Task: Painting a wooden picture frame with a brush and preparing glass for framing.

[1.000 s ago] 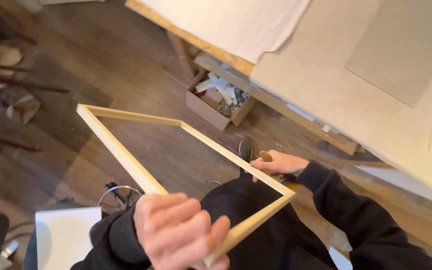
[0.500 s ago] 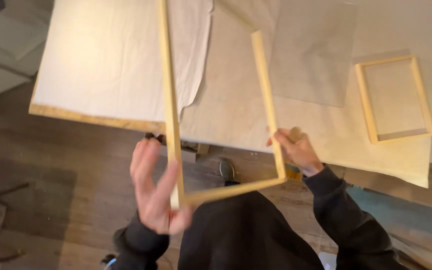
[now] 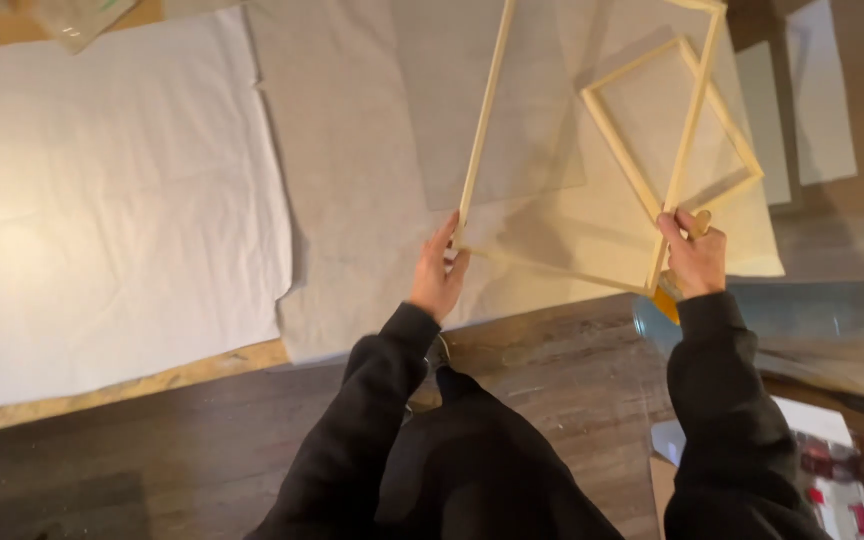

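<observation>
Wooden frame (image 3: 487, 110) gripped by both hands.

small frame (image 3: 674, 130) beyond, white cloth (image 3: 112, 200) bare left

Work table draped in sheets, above a wood floor

The table (image 3: 152, 375) shows a bare wooden edge along its near side. A white sheet (image 3: 102, 200) covers its left part, and a greyer cloth (image 3: 352, 180) lies beside it, overlapping toward the right. A smaller wooden frame (image 3: 607, 130) rests flat on the cloth at the right. The dark plank floor (image 3: 152, 470) runs below the table.
</observation>
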